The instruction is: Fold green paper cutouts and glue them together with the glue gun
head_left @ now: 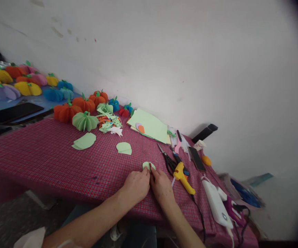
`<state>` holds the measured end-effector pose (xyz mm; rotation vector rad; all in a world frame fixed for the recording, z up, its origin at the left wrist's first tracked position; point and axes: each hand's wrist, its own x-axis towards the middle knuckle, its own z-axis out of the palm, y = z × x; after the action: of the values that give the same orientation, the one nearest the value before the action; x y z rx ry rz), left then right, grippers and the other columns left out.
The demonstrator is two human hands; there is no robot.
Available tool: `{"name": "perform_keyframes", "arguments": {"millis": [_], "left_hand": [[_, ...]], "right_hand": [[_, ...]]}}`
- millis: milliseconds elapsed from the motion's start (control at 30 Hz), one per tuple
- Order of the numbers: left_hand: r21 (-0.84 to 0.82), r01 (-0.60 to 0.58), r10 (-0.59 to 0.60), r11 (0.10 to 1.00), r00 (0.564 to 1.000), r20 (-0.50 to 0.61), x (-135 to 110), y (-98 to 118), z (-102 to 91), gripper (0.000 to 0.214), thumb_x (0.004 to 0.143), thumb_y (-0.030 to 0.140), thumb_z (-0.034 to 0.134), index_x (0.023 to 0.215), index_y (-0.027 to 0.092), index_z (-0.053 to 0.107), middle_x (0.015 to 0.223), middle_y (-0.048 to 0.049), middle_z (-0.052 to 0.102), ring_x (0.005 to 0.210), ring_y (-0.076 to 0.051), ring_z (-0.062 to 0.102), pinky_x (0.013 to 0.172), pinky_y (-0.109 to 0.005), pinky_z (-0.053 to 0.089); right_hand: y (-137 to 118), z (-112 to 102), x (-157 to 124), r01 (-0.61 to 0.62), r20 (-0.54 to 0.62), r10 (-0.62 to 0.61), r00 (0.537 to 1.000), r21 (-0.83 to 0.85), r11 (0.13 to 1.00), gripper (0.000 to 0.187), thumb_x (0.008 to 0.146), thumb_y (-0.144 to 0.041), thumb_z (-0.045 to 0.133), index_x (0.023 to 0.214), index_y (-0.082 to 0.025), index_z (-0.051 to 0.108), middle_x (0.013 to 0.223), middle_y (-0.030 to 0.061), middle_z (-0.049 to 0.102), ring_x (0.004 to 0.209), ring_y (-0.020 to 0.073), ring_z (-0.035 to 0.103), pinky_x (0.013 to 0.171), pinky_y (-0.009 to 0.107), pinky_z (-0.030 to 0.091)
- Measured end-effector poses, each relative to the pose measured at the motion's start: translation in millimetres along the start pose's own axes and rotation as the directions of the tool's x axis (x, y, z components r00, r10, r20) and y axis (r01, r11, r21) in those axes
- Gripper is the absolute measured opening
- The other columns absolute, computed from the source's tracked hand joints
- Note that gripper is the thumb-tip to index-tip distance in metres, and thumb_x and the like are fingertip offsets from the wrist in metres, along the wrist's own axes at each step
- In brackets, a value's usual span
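Observation:
At the near side of the table, a small light-green paper piece (146,164) lies under the fingertips of both hands. My left hand (137,185) is closed, with its fingers pressed on the left part of the paper. From the right, my right hand (161,186) grips the paper's other side, its fingers also closed. A narrow dark-red mark shows by the fingertips, too small to make out. Just beyond lies a creased light-green paper piece (124,148), and farther left a stack of green cut-outs (85,141).
Right of my hands are a yellow glue gun (182,175), black scissors (169,162), a phone (197,158) and a white power strip (216,201). Paper sheets (149,124), paper scraps (109,122) and several paper pumpkins (84,121) stand toward the wall.

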<state>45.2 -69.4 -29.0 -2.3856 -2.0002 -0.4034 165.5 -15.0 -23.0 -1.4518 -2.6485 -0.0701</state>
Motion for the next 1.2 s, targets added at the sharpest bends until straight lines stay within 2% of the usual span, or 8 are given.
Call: {"name": "perform_keyframes", "arguments": {"millis": [167, 333, 500, 633, 800, 1033, 1200], "left_hand": [[0.016, 0.008, -0.008, 1.000, 1.000, 0.016, 0.4, 0.2, -0.7, 0.044, 0.085, 0.021, 0.041, 0.125, 0.003, 0.048, 0.117, -0.0222, 0.058, 0.079, -0.022, 0.066, 0.064, -0.031, 0.050], [0.011, 0.004, -0.004, 1.000, 0.999, 0.033, 0.0, 0.2, -1.4, 0.044, 0.086, 0.023, 0.042, 0.125, 0.005, 0.049, 0.116, -0.0213, 0.059, 0.078, -0.022, 0.066, 0.063, -0.030, 0.050], [0.021, -0.008, 0.007, 1.000, 1.000, 0.021, -0.5, -0.8, -0.1, 0.046, 0.085, 0.023, 0.044, 0.126, 0.004, 0.047, 0.118, -0.0215, 0.057, 0.079, -0.022, 0.065, 0.065, -0.032, 0.050], [0.011, 0.005, -0.005, 1.000, 1.000, 0.027, 0.1, -0.4, -2.6, 0.043, 0.085, 0.021, 0.041, 0.125, 0.005, 0.048, 0.117, -0.0204, 0.058, 0.082, -0.023, 0.065, 0.068, -0.034, 0.051], [0.027, 0.007, -0.009, 1.000, 0.998, 0.057, 0.7, 0.5, -4.9, 0.046, 0.085, 0.023, 0.043, 0.127, 0.005, 0.047, 0.122, -0.0205, 0.056, 0.081, -0.022, 0.065, 0.067, -0.034, 0.051], [0.026, 0.002, -0.003, 1.000, 0.998, 0.065, 0.0, -0.3, -3.2, 0.046, 0.086, 0.025, 0.042, 0.127, 0.007, 0.046, 0.121, -0.0204, 0.056, 0.082, -0.020, 0.065, 0.068, -0.031, 0.050], [0.030, 0.008, -0.009, 1.000, 0.999, 0.036, 1.1, -1.1, 0.3, 0.044, 0.085, 0.021, 0.042, 0.126, 0.007, 0.047, 0.121, -0.0192, 0.056, 0.082, -0.021, 0.065, 0.069, -0.032, 0.051]], "right_hand": [[14.8, 4.5, -2.1, -0.008, -0.036, 0.008, 0.999, 0.001, 1.000, 0.036, 0.085, -0.010, 0.042, 0.114, -0.010, 0.062, 0.090, 0.0108, 0.068, 0.084, 0.0184, 0.061, 0.078, 0.027, 0.045], [31.3, 5.0, -4.6, -0.061, -0.077, 0.061, 0.995, 0.006, 0.998, 0.035, 0.083, -0.012, 0.042, 0.108, -0.012, 0.066, 0.088, 0.0106, 0.068, 0.080, 0.0186, 0.062, 0.075, 0.028, 0.047], [20.9, 1.3, -4.3, -0.037, -0.128, 0.044, 0.991, 0.051, 0.998, 0.033, 0.085, -0.015, 0.043, 0.110, -0.013, 0.064, 0.090, 0.0099, 0.067, 0.080, 0.0180, 0.061, 0.073, 0.027, 0.046], [8.5, 2.6, -3.4, 0.014, -0.066, -0.013, 0.998, 0.018, 1.000, 0.035, 0.086, -0.014, 0.042, 0.114, -0.015, 0.062, 0.083, 0.0085, 0.066, 0.077, 0.0179, 0.060, 0.071, 0.026, 0.046], [14.6, 2.8, -4.0, 0.015, -0.035, -0.014, 0.999, 0.029, 0.999, 0.038, 0.085, -0.010, 0.042, 0.118, -0.014, 0.060, 0.088, 0.0086, 0.067, 0.084, 0.0182, 0.061, 0.078, 0.027, 0.045], [24.4, -3.3, -8.7, -0.085, -0.053, 0.089, 0.995, 0.076, 0.994, 0.034, 0.083, -0.011, 0.044, 0.111, -0.010, 0.064, 0.097, 0.0114, 0.068, 0.090, 0.0193, 0.062, 0.081, 0.027, 0.046], [11.1, -2.1, -2.2, -0.006, -0.065, 0.011, 0.998, 0.067, 0.998, 0.034, 0.085, -0.013, 0.044, 0.114, -0.011, 0.062, 0.087, 0.0097, 0.067, 0.085, 0.0187, 0.061, 0.077, 0.027, 0.046]]}}
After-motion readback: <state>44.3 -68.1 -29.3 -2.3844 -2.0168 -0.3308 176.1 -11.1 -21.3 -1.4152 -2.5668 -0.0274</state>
